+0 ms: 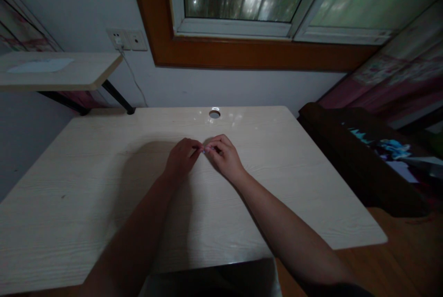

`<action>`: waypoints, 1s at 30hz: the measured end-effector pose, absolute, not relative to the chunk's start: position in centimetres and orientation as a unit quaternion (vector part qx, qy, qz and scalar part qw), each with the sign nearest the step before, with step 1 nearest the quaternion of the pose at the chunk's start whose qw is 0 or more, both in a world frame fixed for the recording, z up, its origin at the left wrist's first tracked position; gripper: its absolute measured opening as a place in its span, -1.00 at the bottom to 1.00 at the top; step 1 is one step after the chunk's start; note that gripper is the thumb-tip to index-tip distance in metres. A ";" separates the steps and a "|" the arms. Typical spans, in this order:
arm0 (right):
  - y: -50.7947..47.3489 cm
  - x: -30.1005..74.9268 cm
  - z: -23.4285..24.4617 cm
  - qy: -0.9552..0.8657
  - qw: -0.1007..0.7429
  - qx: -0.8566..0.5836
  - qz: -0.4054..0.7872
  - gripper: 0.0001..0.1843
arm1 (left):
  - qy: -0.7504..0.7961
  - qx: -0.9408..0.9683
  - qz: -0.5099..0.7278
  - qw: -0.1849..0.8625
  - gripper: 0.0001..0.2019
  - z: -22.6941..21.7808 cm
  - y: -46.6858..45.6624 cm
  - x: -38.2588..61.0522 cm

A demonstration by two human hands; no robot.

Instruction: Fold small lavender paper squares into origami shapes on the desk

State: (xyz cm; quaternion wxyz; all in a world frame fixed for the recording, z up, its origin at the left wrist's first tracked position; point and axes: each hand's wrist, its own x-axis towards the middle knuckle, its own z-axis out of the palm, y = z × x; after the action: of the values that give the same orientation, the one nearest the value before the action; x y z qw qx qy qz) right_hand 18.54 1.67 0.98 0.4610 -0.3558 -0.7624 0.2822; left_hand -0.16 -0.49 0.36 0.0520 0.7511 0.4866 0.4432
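Over the middle of the pale wood-grain desk (pixel 221 223), my left hand (pixel 182 156) and my right hand (pixel 224 156) meet at the fingertips. Both are closed in a pinch, thumb against fingers. Between the fingertips shows a tiny bit of something whitish or purplish, too small and dim to name. It is mostly covered by the fingers. The hands cast a shadow to the left on the desktop.
A round cable hole (pixel 214 114) lies near the desk's back edge. A raised shelf (pixel 93 71) on black legs stands at back left, with a white sheet (pixel 41 65). Behind are a socket (pixel 119 39) with a plugged cord and a window; a dark box-like piece of furniture (pixel 332 149) stands right.
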 end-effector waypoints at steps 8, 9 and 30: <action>1.8 18.5 0.9 -0.756 0.480 -0.349 0.276 -0.90 | 0.493 0.738 0.455 0.081 -0.83 0.0 -0.4 -0.2; 1.8 18.5 0.8 -0.756 0.481 -0.350 0.274 -0.90 | 0.488 0.741 0.454 0.075 -0.84 0.0 -0.3 -0.2; 1.7 18.3 0.6 -0.739 0.490 -0.363 0.288 -0.90 | 0.463 0.767 0.443 0.031 -0.83 0.2 -0.3 -0.2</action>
State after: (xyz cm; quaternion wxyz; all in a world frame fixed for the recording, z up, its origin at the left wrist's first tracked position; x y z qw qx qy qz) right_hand 18.28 1.67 0.65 0.4897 -0.3627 -0.7387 0.2880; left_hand -0.17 -0.33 0.16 0.0315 0.7671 0.4626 0.4433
